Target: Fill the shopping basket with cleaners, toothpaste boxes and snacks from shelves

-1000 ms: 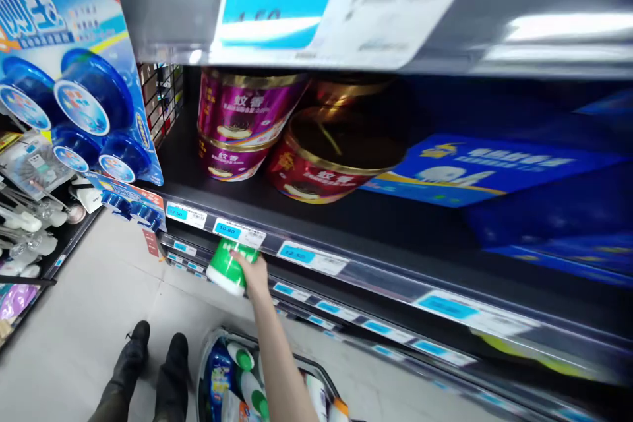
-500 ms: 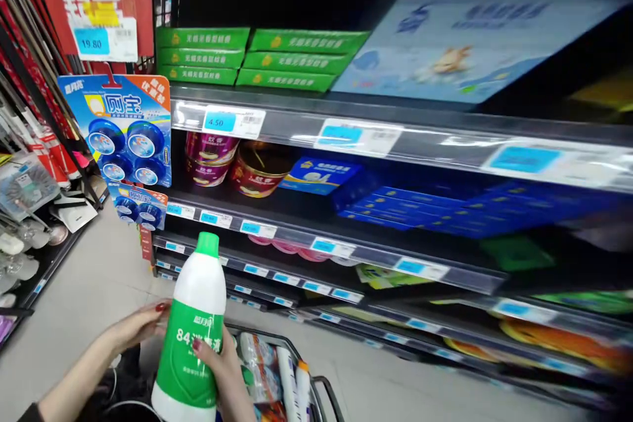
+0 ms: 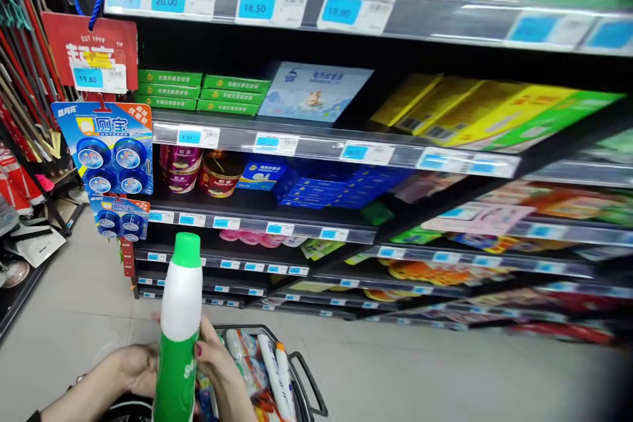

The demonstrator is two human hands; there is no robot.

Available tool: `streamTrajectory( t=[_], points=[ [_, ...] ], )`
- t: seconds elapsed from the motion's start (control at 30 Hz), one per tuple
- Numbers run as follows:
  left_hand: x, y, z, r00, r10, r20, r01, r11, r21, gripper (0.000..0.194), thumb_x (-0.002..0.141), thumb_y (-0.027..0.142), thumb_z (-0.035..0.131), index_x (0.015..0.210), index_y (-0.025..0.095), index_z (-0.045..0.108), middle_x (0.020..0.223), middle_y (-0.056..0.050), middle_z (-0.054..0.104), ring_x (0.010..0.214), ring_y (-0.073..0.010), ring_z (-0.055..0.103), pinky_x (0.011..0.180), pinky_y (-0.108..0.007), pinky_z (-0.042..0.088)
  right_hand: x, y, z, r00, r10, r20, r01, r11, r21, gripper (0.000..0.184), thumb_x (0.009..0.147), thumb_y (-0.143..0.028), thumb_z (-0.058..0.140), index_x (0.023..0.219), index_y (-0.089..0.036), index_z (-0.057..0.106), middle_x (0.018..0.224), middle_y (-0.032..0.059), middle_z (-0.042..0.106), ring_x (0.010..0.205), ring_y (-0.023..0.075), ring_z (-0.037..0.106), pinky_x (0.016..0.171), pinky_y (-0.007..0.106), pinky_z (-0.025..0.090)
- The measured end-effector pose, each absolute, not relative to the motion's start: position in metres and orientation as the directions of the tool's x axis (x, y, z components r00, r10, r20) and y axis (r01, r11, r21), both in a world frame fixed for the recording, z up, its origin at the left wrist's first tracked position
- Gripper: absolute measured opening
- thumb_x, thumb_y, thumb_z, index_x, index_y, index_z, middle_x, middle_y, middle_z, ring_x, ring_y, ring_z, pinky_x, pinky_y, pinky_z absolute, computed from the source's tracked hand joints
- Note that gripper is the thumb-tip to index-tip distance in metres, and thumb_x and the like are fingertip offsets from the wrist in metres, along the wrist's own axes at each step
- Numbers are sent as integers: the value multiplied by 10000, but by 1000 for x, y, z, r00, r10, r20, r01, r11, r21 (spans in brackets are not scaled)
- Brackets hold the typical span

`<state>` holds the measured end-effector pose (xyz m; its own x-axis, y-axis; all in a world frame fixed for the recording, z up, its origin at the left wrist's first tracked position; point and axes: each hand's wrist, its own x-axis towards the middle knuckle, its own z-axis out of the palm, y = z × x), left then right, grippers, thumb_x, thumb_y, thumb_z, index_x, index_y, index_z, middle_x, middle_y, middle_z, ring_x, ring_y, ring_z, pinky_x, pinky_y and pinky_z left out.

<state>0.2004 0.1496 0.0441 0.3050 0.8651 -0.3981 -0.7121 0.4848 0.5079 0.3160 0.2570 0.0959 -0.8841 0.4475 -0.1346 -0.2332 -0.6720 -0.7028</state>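
Note:
A white bottle of disinfectant [image 3: 182,303] with a green cap and green label stands nearly upright low in the view, its lower end cut off by the frame. My right hand [image 3: 217,359] is closed around its right side, the thumb with red nail polish lying on the label. On the left side, my left hand [image 3: 136,369] is against the bottle, its fingers partly hidden behind it. Beneath and to the right, a shopping cart [image 3: 309,382] holds packaged goods and two white tubes [image 3: 277,372], one with an orange cap.
Shelves with price tags run across ahead, carrying green boxes [image 3: 168,89], tins [image 3: 217,175] and blue boxes [image 3: 321,188]. Blue toilet-cleaner packs [image 3: 111,151] hang at the shelf end below a red sign [image 3: 89,46]. Long-handled tools [image 3: 30,79] stand left. Grey floor [image 3: 395,369] lies below.
The bottle has been turned, so its label now faces more to the right. My left hand has come closer against it. The view has shifted, showing an upper shelf and more shelving at right.

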Motion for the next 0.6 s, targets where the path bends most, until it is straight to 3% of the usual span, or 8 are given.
streamTrajectory(
  t=[0.1, 0.2, 0.27, 0.33, 0.43, 0.6],
  points=[
    [201, 152, 64, 116, 919, -378, -642, 360, 677, 502, 467, 174, 833, 953, 166, 709, 764, -15, 709, 718, -191, 641, 738, -307, 482, 317, 258, 97, -832, 548, -87, -320, -601, -732, 719, 462, -503, 885, 1091, -231, 666, 1219, 105, 674, 1178, 332, 582, 1037, 432, 411],
    [197, 154, 89, -52, 964, -261, -424, 215, 880, 537, 530, 316, 844, 1010, 133, 690, 840, -46, 718, 833, -236, 635, 760, -300, 463, 318, 257, 104, -769, 627, -125, -393, -618, -681, 739, 543, -508, 829, 1190, -211, 631, 1158, 132, 704, 1106, 348, 621, 993, 469, 439],
    [194, 153, 107, -116, 963, -242, -244, 209, 947, 498, 561, 373, 829, 966, 118, 689, 895, -62, 717, 871, -250, 619, 762, -294, 450, 316, 256, 111, -761, 626, -170, -424, -679, -599, 763, 593, -568, 737, 1242, -189, 605, 1135, 141, 711, 1078, 362, 630, 956, 495, 458],
    [194, 151, 126, -149, 948, -281, -52, 276, 960, 470, 571, 365, 822, 956, 136, 680, 922, -50, 716, 878, -247, 605, 759, -285, 436, 313, 255, 116, -770, 604, -205, -435, -733, -523, 836, 603, -689, 614, 1264, -176, 596, 1111, 143, 716, 1051, 373, 637, 913, 508, 480],
    [200, 148, 150, -213, 896, -390, 189, 429, 883, 461, 570, 299, 793, 987, 173, 643, 890, -21, 716, 849, -237, 594, 741, -278, 422, 310, 255, 116, -760, 594, -263, -419, -758, -500, 924, 589, -813, 470, 1242, -175, 617, 1011, 137, 737, 984, 364, 659, 849, 491, 507],
    [209, 149, 169, -224, 857, -463, 315, 513, 798, 386, 605, 279, 696, 961, 170, 597, 827, -26, 706, 782, -233, 592, 653, -274, 412, 309, 254, 108, -704, 632, -324, -460, -753, -471, 875, 651, -804, 404, 1188, -159, 650, 874, 127, 749, 895, 346, 680, 799, 479, 519]
  ],
)
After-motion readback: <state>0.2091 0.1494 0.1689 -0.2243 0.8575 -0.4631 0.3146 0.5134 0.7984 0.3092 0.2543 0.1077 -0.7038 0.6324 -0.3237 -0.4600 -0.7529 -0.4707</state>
